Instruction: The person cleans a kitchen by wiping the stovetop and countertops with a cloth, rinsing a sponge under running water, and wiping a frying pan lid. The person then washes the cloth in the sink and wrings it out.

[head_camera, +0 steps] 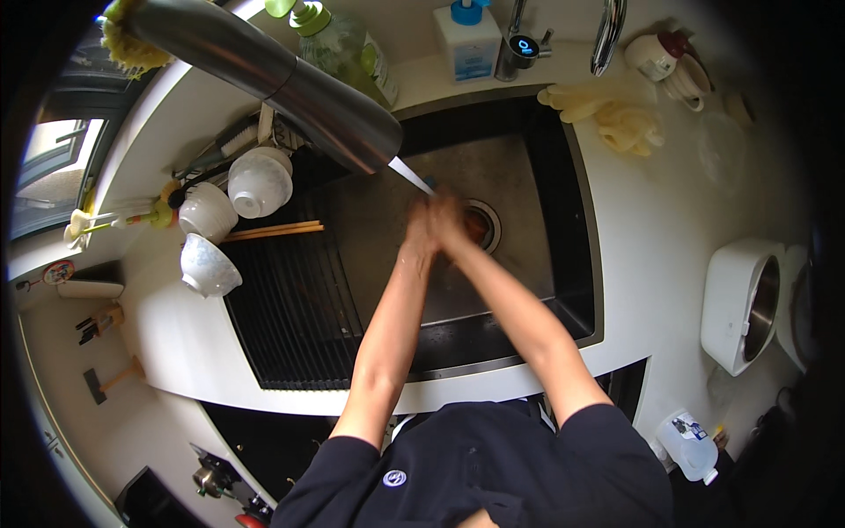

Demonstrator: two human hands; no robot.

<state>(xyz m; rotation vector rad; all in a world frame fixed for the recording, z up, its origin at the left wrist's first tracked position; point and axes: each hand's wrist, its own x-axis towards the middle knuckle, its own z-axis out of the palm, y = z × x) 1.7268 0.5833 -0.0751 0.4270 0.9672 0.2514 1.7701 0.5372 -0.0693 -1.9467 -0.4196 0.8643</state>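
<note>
Water (410, 175) runs from the large metal faucet (330, 109) onto both hands over the dark sink (515, 175). My left hand (417, 221) and my right hand (446, 214) are pressed together under the stream; both are blurred, and their fingers cannot be made out clearly. Which arm belongs to which side is plain: the left forearm comes from the left, the right one from the right. Just right of the hands lies the round drain (494, 228), with something reddish-brown (475, 226) in it. A small bluish spot shows above the fingers; what it is cannot be told.
A black roll-up rack (290, 317) covers the sink's left part, with wooden chopsticks (284, 230) and white bowls (210, 265) at its edge. Behind stand a green soap bottle (330, 49) and a white pump bottle (470, 49). Pale rubber gloves (610, 122) lie at the back right corner.
</note>
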